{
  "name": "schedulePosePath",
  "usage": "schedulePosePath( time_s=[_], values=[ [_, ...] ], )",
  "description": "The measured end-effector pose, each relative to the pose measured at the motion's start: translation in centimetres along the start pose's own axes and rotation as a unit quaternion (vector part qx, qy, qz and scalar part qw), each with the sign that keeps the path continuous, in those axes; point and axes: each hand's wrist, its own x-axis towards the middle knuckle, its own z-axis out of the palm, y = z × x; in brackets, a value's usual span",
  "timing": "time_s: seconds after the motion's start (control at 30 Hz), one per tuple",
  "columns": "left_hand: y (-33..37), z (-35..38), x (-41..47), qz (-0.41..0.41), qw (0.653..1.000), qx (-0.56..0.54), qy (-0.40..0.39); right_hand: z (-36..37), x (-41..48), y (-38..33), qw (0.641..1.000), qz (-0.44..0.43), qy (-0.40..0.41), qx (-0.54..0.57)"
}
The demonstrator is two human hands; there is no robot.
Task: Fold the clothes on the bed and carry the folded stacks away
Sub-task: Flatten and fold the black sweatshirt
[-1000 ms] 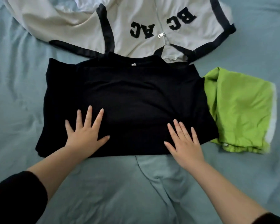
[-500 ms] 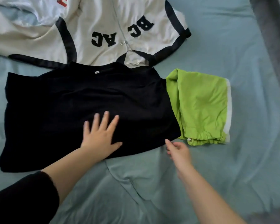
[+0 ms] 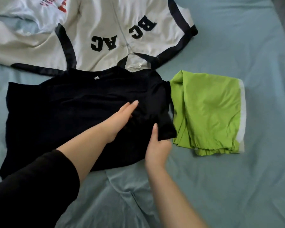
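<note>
Black T-shirt (image 3: 64,116) spread on the bed (image 3: 237,186), well in from its right edge, collar toward the far side. Left hand (image 3: 122,119) laid flat on the shirt's middle, fingers straight, pressing down and gripping nothing. Right hand (image 3: 156,145) pinching the shirt's right side near the hem, thumb on top, cloth lifted and bunched there. Most likely folding that side inward along the line held by the flat palm.

Green garment (image 3: 209,112) already folded, just beside the shirt's right side and touching the raised corner. White jacket (image 3: 97,30) unfolded nearer the far edge, meeting the shirt at the collar.

Risks from here:
- Dragging the green piece along and undoing its fold, if caught in the pinch.
- Skewing the crease, if the pressing palm slips.
- Trapping wrinkles under the fold from the bunched fabric.
- Tugging the jacket out of place through the contact at the collar.
</note>
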Motion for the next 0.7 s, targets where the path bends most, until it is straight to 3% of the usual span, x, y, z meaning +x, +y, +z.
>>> schedulePosePath(
  time_s=[0.07,0.13,0.23,0.3,0.4,0.47,0.6,0.7],
  values=[
    [1.1,-1.5,0.5,-0.036,0.996,-0.07,-0.04,0.0,-2.0,0.5,0.98,-0.167,-0.094,-0.046],
    [1.7,-3.3,0.8,-0.028,0.984,-0.16,-0.073,0.2,-3.3,1.3,0.92,-0.286,-0.214,-0.159],
    [2.3,-5.4,1.3,-0.017,0.972,-0.23,-0.042,0.5,-3.8,2.9,0.811,-0.354,-0.32,-0.338],
    [1.9,-6.1,1.8,-0.004,0.981,-0.192,0.022,0.9,-3.9,3.7,0.778,-0.358,-0.341,-0.389],
    [0.2,-6.4,2.8,0.043,0.988,-0.084,0.122,1.6,-3.9,4.5,0.757,-0.369,-0.338,-0.42],
    [-0.6,-6.5,3.3,0.056,0.981,-0.098,0.156,1.7,-4.1,4.6,0.74,-0.388,-0.327,-0.442],
    [-0.7,-8.0,2.6,0.084,0.978,-0.13,0.14,2.1,-5.7,3.8,0.715,-0.387,-0.346,-0.468],
    [-0.4,-11.0,0.8,0.126,0.975,-0.128,0.133,3.5,-8.3,2.3,0.74,-0.373,-0.371,-0.42]
  ],
)
